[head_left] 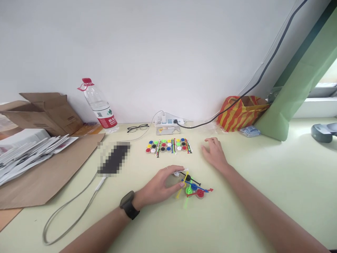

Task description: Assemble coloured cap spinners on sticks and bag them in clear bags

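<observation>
My left hand (pixel 163 184), with a black watch on its wrist, curves around the left side of a loose group of plastic arrow spinners. Its fingertips touch the white spinner (pixel 177 174) and its thumb is on the yellow spinner (pixel 179 194). Beside them lie the black spinner (pixel 188 178), blue spinner (pixel 194 187), green spinner (pixel 189 190) and red spinner (pixel 200 193); the green arrow is partly blurred. My right hand (pixel 215 154) rests on the table, fingers loosely bent and thumb apart, holding nothing. Left of it are rows of coloured discs (pixel 169 149) with bundled arrows (pixel 173 146) between them.
Along the wall stand a water bottle (pixel 101 107), glasses (pixel 138 128), a power strip (pixel 168 121) and a striped bag (pixel 237 114). A pixelated dark object (pixel 114 160) with a cable (pixel 71 228) lies at left, near cardboard (pixel 58 175) and papers (pixel 34 154). A green curtain (pixel 297 91) hangs right.
</observation>
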A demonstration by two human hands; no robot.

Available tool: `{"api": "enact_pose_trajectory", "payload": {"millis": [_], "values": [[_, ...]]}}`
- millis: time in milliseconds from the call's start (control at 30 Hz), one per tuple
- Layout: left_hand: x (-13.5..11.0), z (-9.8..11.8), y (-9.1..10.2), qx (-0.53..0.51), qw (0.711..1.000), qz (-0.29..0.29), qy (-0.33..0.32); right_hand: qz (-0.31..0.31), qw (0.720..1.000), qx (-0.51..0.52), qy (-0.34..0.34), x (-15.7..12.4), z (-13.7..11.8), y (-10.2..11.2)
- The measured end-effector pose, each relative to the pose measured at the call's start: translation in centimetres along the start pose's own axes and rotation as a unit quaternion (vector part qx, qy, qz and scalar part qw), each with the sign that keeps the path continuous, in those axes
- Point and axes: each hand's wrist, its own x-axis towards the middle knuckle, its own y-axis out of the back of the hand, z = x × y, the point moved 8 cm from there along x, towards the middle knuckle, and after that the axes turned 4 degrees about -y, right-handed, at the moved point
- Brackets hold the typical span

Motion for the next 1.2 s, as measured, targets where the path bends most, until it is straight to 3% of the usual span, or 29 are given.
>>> {"api": "enact_pose_trajectory", "payload": {"millis": [167, 300, 433, 600, 700, 800, 933, 1000, 1067, 1200], "values": [[0.1, 0.2, 0.1, -0.005, 1.000, -0.001, 0.006, 0.051, 0.996, -0.079, -0.001, 4.0, 1.3, -0.5], [0.1, 0.0, 0.3, -0.010, 1.000, 0.013, 0.014, 0.012, 0.993, -0.105, 0.050, 6.6, 1.2, -2.2], [0.0, -0.3, 0.4, -0.018, 0.999, 0.030, 0.005, -0.007, 0.991, -0.105, 0.084, 7.2, 1.3, -3.2], [0.2, -0.3, 0.5, -0.023, 0.999, 0.047, -0.007, 0.021, 0.992, -0.096, 0.083, 7.2, 1.3, -2.2], [0.2, -0.3, 1.2, -0.010, 0.997, 0.077, -0.006, 0.052, 0.991, -0.095, 0.080, 7.8, 1.1, -0.3], [0.1, -0.2, 2.0, 0.013, 0.993, 0.118, -0.011, 0.100, 0.987, -0.095, 0.083, 8.8, 0.7, 2.9], [0.0, 0.3, 3.2, 0.036, 0.985, 0.164, -0.045, 0.084, 0.992, -0.079, 0.056, 10.5, 0.7, 7.9], [0.1, 1.1, 4.2, 0.048, 0.979, 0.189, -0.060, 0.036, 0.999, -0.013, 0.037, 11.0, 0.3, 10.3], [0.6, 2.0, 5.5, 0.058, 0.973, 0.214, -0.056, -0.054, 0.994, 0.088, 0.043, 10.8, -1.5, 11.8], [3.6, 4.3, 8.0, 0.062, 0.975, 0.212, -0.025, -0.203, 0.944, 0.247, 0.077, 8.4, -8.1, 13.5]]}}
